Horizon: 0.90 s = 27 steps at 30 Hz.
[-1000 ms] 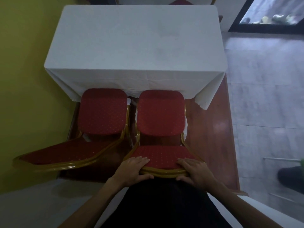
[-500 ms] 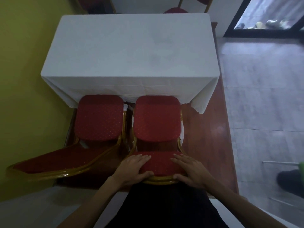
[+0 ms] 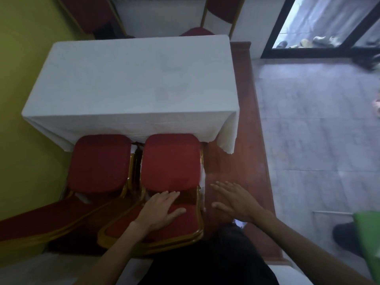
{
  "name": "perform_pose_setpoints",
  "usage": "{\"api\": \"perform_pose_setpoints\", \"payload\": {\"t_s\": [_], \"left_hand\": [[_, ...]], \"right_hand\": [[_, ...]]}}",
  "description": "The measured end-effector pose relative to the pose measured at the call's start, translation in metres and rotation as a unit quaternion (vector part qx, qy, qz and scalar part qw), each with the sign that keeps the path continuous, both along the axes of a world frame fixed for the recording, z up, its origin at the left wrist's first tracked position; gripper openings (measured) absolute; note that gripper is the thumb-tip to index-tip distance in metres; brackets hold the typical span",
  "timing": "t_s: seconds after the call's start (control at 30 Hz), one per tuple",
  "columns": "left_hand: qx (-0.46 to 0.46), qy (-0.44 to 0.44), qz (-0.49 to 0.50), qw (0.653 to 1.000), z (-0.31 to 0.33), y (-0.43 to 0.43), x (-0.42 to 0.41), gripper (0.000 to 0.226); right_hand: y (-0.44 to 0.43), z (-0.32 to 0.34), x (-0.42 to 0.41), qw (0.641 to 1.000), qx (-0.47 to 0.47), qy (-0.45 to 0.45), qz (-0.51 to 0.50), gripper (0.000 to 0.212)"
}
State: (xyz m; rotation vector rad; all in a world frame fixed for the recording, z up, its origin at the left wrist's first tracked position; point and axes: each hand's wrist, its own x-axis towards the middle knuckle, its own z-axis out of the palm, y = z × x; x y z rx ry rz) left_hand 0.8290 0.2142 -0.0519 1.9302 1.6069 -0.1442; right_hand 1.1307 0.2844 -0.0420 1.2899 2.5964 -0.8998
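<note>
**A:** Head view first: where are the hands?

**B:** The left hand (image 3: 162, 208) lies palm down on the top of the chair's backrest (image 3: 185, 225). Its fingers (image 3: 166, 195) are straight and close together, reaching over the padding toward the seat, and the thumb sticks out to the right. It curls round nothing.

**A:** And the other?

**B:** The right hand (image 3: 234, 202) is off the chair, just beside its right edge and above the wooden platform (image 3: 242, 145). It is palm down with the fingers (image 3: 224, 185) straight and loosely fanned, and it holds nothing. Whether it touches anything, I cannot tell.

**A:** What about the room?

**B:** There is a table (image 3: 133, 85) under a white cloth, which hangs down at the near corners. The yellow wall (image 3: 20, 58) is to the left and the grey tiled floor (image 3: 318, 140) to the right, below the platform's edge. A dark-framed glass door (image 3: 329, 23) is at the far right corner.

**A:** And the chair itself?

**B:** The chair (image 3: 170, 161) has red fabric and a gold metal frame. It stands pushed up to the table's near side, with the front of its seat at the hem of the cloth. A second chair (image 3: 100, 163) of the same kind stands just beside it on the left, with the two frames almost touching.
</note>
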Motion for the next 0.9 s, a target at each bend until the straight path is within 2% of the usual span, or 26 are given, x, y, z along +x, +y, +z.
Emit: {"api": "perform_pose_setpoints", "payload": {"t_s": [0.17,0.4,0.6,0.77,0.9], "left_hand": [[-0.002,0.013,0.043,0.999,-0.004,0.047,0.089,0.083],[0.044,0.027,0.044,0.998,0.005,0.117,0.177,0.099],[0.046,0.048,0.018,0.998,0.008,0.192,0.221,0.084],[0.063,0.074,-0.007,0.995,-0.003,0.278,0.233,0.083],[0.095,0.071,0.002,0.993,0.002,0.368,0.245,0.066]], "right_hand": [[0.062,-0.006,0.091,0.999,0.006,-0.048,-0.006,0.083],[0.128,-0.004,0.181,0.995,-0.032,-0.056,-0.079,0.081],[0.202,-0.003,0.225,0.989,-0.01,-0.079,-0.121,0.081],[0.27,-0.005,0.245,0.99,-0.004,-0.073,-0.121,0.084],[0.356,-0.01,0.257,0.988,-0.009,-0.09,-0.122,0.094]]}}
